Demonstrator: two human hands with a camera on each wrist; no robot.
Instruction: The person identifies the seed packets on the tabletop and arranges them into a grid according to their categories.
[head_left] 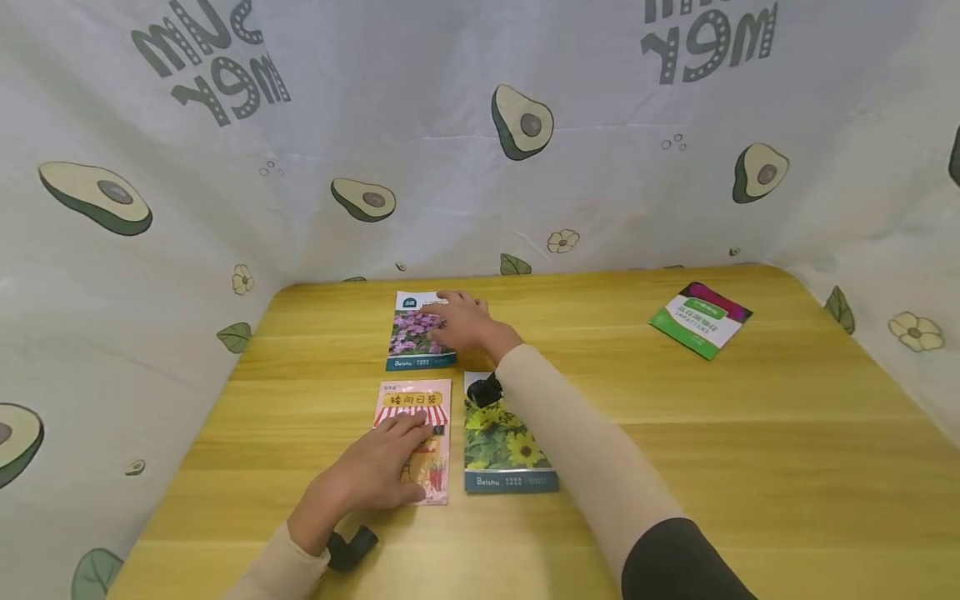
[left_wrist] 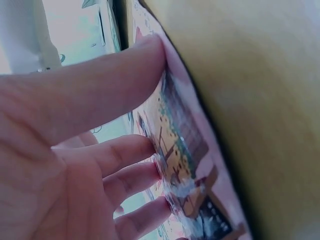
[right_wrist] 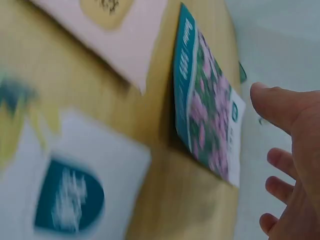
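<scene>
My left hand [head_left: 378, 462] rests on a pink seed packet [head_left: 437, 454] with a striped awning print. In the left wrist view its thumb and fingertips touch the packet's face [left_wrist: 172, 135], the fingers fairly straight. At the back, my right hand [head_left: 467, 321] is over the right side of a purple-flower seed packet [head_left: 412, 333]. The right wrist view has this packet [right_wrist: 210, 105] lying apart from the spread thumb and fingers [right_wrist: 281, 192], with nothing gripped. Under the right forearm lies a yellow-flower seed packet [head_left: 502, 442], its upper right part hidden.
A green, white and magenta seed packet [head_left: 701, 321] lies tilted at the back right of the wooden table [head_left: 750, 467]. Behind the table hangs a white cloth [head_left: 442, 167] printed with avocados. A black strap piece [head_left: 351, 550] sits at the left wrist.
</scene>
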